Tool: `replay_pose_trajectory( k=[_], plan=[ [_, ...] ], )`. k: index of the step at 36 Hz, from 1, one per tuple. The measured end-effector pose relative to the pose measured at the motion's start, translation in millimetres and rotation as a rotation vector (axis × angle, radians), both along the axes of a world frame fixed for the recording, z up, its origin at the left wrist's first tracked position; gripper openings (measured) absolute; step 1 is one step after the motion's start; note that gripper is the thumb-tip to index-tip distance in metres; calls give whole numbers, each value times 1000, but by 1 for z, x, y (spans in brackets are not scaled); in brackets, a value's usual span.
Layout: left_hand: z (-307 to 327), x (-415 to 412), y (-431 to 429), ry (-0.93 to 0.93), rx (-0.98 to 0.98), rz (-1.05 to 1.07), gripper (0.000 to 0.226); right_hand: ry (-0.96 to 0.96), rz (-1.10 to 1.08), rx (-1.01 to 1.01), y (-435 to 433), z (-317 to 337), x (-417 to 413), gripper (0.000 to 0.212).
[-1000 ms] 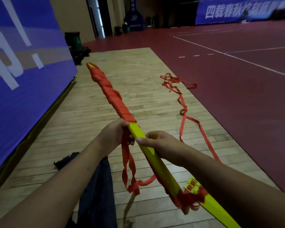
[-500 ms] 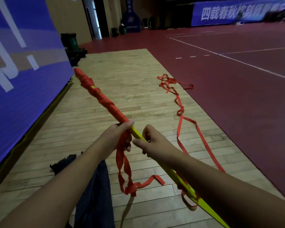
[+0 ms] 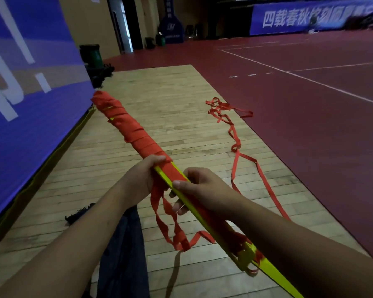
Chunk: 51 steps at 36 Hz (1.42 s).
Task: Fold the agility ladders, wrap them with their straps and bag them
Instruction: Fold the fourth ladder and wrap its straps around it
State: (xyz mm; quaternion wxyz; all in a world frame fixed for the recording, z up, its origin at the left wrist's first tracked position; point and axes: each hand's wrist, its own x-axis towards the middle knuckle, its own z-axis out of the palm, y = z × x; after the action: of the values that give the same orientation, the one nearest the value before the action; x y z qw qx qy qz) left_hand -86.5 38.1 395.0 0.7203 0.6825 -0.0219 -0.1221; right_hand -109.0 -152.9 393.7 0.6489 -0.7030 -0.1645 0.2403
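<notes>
Slanting near-right to far-left, ladder bundle (image 3: 136,134), left hand (image 3: 141,179) and right hand (image 3: 205,190) both gripping it.

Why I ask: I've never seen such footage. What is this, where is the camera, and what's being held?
There is no machine here: these are a person's two bare hands. The one current picture comes from a camera worn on the head, looking forward and down, so you see roughly what the person sees. The left hand and right hand both grip a folded yellow ladder, held like a stick. A red strap is wound round its far half. A loose loop of it hangs under the hands, and the rest trails over the wooden floor toward the red court. A blue banner stands on the left.
</notes>
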Motion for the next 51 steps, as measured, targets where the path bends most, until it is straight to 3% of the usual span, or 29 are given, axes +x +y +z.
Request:
replay_pose_trajectory(
  k=[4, 7, 11, 14, 19, 24, 30, 33, 37, 42, 45, 51],
  plan=[
    [-4, 1, -1, 33, 258, 1, 52, -167, -106, -149, 4, -5, 3, 18],
    [-5, -1, -5, 58, 279, -8, 56, -350, -190, -359, 7, -10, 6, 12],
    [-7, -1, -8, 34, 256, 49, 51, -330, -156, -412, 12, -10, 1, 16],
    [-6, -1, -6, 23, 150, 13, 37, -227, -149, -333, 14, -6, -2, 25],
    [-3, -1, 5, -54, -30, -50, 36, 15, -62, -194, 5, -3, 3, 45],
    [-2, -3, 10, -28, -129, -69, 42, 111, 64, -62, -4, -1, 8, 29],
    [-1, 2, 2, 49, 40, -25, 37, 81, 25, 38, -1, -3, 4, 29],
    [-2, 1, 1, 86, 188, -77, 46, 90, -35, 65, 1, -5, 2, 19],
    [-3, -2, -5, 72, 315, -64, 47, -94, -153, -152, 5, -9, 4, 24],
    [-12, -2, -11, 10, 355, 20, 48, -304, -146, -401, 12, -14, 1, 19],
    [-12, -1, -7, -12, 271, 48, 39, -233, -150, -319, 16, -10, -2, 16],
    [-5, 0, 6, -83, -13, 30, 34, 168, -37, -61, 8, -5, -2, 38]
  ],
)
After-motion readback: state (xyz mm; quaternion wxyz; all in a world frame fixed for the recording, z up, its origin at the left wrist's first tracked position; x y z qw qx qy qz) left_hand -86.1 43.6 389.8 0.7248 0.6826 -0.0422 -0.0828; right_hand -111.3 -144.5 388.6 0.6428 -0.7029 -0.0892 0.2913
